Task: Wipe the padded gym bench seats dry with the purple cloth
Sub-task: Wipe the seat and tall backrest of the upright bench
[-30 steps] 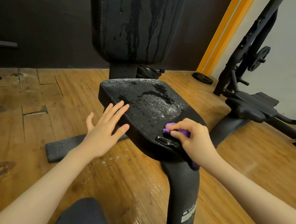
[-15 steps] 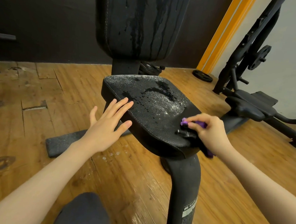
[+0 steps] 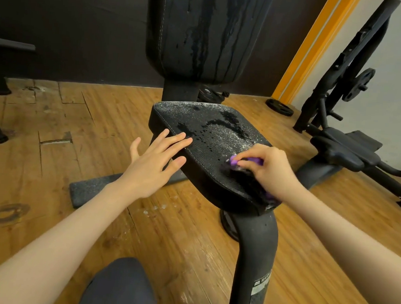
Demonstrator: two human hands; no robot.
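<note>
Counting from the black padded bench seat (image 3: 209, 147): we see 1 seat, 1 black padded backrest (image 3: 203, 31) upright behind it w/ dark drip streaks, 1 black curved support post (image 3: 253, 257) under its near edge, and 2 hands. Our right hand (image 3: 268, 170) is at the seat's near right corner, fingers curled round the small purple cloth (image 3: 235, 160), pressing it onto the padding; only a bit of cloth shows past the fingertips, plus a scrap below the wrist. Our left hand (image 3: 156, 165) is spread flat, fingers straight, holding nothing, fingertips at the seat's left edge; can't tell if they touch. Seat top is speckled w/ droplets and dark wet patches toward the back. Right of the seat: 1 other black gym machine (image 3: 352, 138) w/ 1 weight plate (image 3: 358, 84) mounted, 1 more plate (image 3: 279, 107) flat on the wooden plank floor (image 3: 53, 141). Left of the seat, near its base, a grey foam strip (image 3: 90, 189) lies on the floor. No containers in view.
</note>
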